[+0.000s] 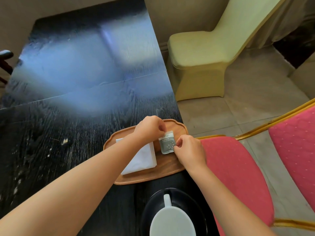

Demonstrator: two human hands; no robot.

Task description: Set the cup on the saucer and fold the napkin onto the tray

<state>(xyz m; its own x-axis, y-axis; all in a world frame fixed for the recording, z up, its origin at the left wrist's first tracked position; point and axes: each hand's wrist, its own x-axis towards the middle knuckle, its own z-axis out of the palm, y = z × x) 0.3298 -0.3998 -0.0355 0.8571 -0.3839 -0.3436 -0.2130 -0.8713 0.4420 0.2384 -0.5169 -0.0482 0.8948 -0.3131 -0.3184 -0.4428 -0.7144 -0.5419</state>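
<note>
A white cup with its handle pointing away stands on a black saucer at the table's near edge. Beyond it lies an oval wooden tray with a folded white napkin on its left half. Over the tray's right half, a small grey sachet is held between both hands. My left hand pinches its top edge. My right hand pinches its right edge.
The dark wooden table stretches away to the left and far side. A red chair with a gold frame stands close on the right. A chair in a yellow cover stands farther back on the tiled floor.
</note>
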